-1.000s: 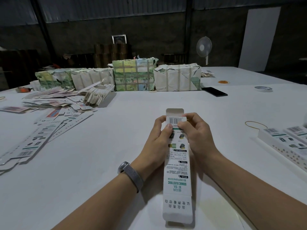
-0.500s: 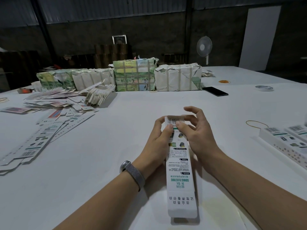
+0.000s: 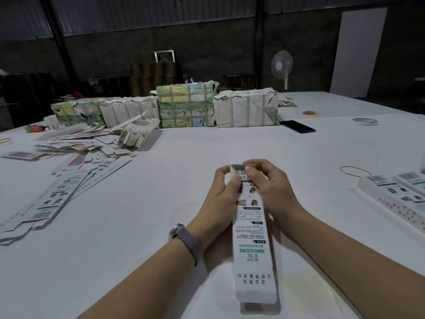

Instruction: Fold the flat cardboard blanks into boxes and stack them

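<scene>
Long white printed box lying lengthwise on the white table, its far end pinched between the curled fingers of the left hand and right hand; flat blanks lie scattered at left, finished boxes at right.
</scene>
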Demonstrator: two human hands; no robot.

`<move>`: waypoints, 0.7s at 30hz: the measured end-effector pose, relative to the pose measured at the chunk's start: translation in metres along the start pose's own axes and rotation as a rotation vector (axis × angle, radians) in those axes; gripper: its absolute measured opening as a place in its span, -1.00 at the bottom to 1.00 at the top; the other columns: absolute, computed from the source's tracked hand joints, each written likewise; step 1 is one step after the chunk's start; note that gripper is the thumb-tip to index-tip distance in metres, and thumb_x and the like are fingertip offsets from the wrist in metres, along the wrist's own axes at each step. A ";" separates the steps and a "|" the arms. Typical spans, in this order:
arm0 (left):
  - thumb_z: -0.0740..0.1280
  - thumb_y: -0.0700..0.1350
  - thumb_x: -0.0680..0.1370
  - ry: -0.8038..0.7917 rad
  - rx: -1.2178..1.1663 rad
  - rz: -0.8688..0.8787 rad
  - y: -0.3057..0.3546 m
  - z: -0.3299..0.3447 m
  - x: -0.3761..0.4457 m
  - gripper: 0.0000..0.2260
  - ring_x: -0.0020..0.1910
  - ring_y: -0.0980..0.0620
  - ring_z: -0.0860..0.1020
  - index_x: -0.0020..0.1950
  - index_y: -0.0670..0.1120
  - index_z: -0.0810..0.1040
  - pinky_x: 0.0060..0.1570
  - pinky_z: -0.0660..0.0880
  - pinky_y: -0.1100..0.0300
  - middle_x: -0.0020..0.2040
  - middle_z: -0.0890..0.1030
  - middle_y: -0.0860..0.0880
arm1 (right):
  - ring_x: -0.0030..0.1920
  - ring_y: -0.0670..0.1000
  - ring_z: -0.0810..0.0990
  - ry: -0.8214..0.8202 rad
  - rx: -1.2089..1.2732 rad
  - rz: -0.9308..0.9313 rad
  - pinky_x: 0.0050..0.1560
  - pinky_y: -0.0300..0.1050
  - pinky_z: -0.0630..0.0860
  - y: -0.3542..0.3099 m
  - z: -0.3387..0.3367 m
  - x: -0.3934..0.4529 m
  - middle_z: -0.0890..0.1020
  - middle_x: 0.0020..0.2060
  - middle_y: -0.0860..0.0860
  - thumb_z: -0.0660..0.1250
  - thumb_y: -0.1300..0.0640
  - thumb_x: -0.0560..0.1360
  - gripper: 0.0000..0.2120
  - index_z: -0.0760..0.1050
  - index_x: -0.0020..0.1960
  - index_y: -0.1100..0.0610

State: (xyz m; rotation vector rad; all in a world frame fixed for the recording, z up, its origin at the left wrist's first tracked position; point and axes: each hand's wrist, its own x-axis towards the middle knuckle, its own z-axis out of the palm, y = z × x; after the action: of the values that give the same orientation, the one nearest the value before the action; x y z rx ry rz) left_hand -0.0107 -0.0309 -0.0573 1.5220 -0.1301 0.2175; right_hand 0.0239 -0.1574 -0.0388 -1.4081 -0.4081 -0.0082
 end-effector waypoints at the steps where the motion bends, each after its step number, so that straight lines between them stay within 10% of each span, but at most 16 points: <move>1: 0.18 0.04 0.65 -0.011 0.000 0.001 0.000 0.000 0.000 -0.84 -0.22 0.04 0.68 0.23 0.09 0.35 -0.24 0.56 0.16 -0.18 0.72 0.01 | -0.29 0.01 0.63 0.001 0.021 0.020 -0.24 -0.12 0.60 -0.001 0.001 0.000 0.64 -0.19 0.06 0.30 0.18 0.61 -0.93 0.54 -0.03 0.14; 21: 0.14 -0.03 0.72 -0.131 0.108 -0.023 0.008 0.005 -0.005 -0.84 -0.25 0.06 0.66 0.30 0.02 0.34 -0.23 0.58 0.18 -0.20 0.71 0.02 | -0.43 0.11 0.57 0.040 0.093 0.245 -0.33 -0.05 0.54 -0.008 -0.004 0.005 0.60 -0.37 0.13 0.32 0.29 0.49 -0.90 0.59 -0.16 0.19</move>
State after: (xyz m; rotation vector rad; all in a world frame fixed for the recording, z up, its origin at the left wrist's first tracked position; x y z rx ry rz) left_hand -0.0175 -0.0356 -0.0509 1.6441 -0.2069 0.1076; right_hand 0.0280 -0.1614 -0.0304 -1.3561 -0.1983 0.1792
